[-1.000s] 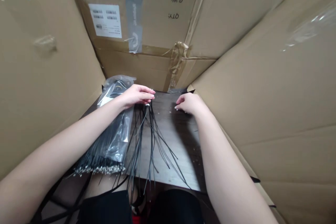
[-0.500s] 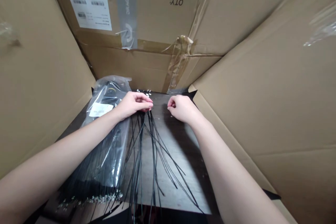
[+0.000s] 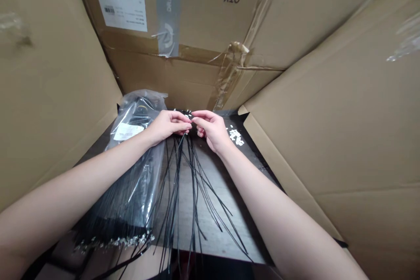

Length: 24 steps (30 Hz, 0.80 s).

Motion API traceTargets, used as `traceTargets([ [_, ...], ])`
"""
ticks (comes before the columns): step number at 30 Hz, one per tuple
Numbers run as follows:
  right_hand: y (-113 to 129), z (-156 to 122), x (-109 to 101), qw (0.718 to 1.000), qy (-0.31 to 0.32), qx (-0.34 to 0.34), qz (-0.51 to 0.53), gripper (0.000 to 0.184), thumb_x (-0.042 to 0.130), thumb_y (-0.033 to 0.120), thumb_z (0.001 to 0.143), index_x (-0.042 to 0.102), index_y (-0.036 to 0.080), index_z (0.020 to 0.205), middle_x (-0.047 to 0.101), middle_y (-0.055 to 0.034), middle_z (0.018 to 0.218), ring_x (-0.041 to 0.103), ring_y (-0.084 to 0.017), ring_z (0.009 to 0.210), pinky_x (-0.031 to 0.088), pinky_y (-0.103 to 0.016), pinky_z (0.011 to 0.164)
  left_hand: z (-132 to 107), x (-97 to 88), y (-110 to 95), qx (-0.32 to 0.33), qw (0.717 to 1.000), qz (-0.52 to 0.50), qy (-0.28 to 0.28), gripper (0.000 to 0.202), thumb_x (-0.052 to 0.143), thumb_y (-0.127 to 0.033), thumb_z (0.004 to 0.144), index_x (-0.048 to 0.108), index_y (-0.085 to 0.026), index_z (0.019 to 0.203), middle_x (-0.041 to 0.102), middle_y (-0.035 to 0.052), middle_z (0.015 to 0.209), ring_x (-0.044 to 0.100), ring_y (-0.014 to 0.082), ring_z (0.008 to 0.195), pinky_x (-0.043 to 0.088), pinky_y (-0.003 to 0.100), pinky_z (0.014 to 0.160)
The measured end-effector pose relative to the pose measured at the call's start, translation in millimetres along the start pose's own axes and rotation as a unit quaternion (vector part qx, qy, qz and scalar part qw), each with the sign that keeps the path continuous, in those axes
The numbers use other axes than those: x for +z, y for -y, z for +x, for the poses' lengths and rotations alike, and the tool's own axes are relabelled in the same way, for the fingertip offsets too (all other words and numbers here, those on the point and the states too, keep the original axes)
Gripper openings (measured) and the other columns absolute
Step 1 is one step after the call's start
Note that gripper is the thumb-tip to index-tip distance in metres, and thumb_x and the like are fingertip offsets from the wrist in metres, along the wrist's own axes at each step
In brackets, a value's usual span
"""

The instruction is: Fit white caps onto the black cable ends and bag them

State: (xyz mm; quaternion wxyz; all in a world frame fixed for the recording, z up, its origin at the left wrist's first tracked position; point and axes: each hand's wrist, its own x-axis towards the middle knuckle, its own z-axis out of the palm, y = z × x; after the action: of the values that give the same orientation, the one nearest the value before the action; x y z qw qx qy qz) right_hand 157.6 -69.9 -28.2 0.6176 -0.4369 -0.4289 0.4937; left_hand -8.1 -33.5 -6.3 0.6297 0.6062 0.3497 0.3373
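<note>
Left hand (image 3: 169, 124) pinching top of thin black cable-tie bundle (image 3: 179, 162); right hand (image 3: 211, 130) pinching there too; strands dangling free over dark wood counter (image 3: 216, 240), high grip apparently keeping them apart.

The left hand (image 3: 169, 125) and right hand (image 3: 210, 129) hide most of the tops of the black cable ties (image 3: 185, 170) (the lower edge cuts some tails off). The white bits (image 3: 236, 137) are too small to identify, and the carton label (image 3: 118, 4) is unreadable.
</note>
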Motion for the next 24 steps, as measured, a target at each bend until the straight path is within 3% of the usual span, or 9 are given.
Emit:
traceTargets([
  [7,1.0,2.8,-3.5,0.998,0.049,0.026,0.006,0.036,0.088,0.038,0.055,0.072,0.015,0.079,0.057,0.0041,0.052,0.044,-0.007,0.046,0.035,-0.02,0.04,-1.8,2.4,-3.6,0.007,0.999,0.003,-0.034,0.036,0.091,-0.03,0.056,0.068,-0.01,0.075,0.07,0.003,0.067,0.063,0.0109,0.061,0.052,0.025,0.063],
  [15,2.3,3.6,-4.9,0.996,0.078,0.046,0.006,0.038,0.089,0.039,0.054,0.069,0.015,0.076,0.058,0.0046,0.053,0.047,-0.006,0.046,0.037,-0.019,0.042,-1.2,-1.2,-0.5,0.042,0.997,0.059,-0.013,0.028,0.085,-0.03,0.064,0.069,-0.012,0.077,0.069,0.0021,0.068,0.061,0.0099,0.06,0.048,0.024,0.062],
  [20,4.2,3.6,-6.3,0.994,0.093,0.06,0.008,0.036,0.087,0.039,0.057,0.065,0.016,0.075,0.058,0.005,0.053,0.049,-0.007,0.048,0.039,-0.018,0.043,0.6,-1.9,2.9,0.097,0.987,0.12,-0.037,0.025,0.082,-0.029,0.065,0.069,-0.012,0.077,0.071,0.0033,0.072,0.065,0.0131,0.066,0.051,0.026,0.067],
  [24,5.2,3.0,-5.6,0.994,0.086,0.067,0.02,0.035,0.087,0.037,0.056,0.064,0.017,0.074,0.058,0.0048,0.055,0.05,-0.007,0.05,0.04,-0.018,0.043,-4.3,-0.2,-0.3,0.162,0.958,0.218,-0.09,0.018,0.078,-0.028,0.069,0.07,-0.013,0.076,0.073,0.0034,0.073,0.066,0.0148,0.067,0.052,0.026,0.066],
])
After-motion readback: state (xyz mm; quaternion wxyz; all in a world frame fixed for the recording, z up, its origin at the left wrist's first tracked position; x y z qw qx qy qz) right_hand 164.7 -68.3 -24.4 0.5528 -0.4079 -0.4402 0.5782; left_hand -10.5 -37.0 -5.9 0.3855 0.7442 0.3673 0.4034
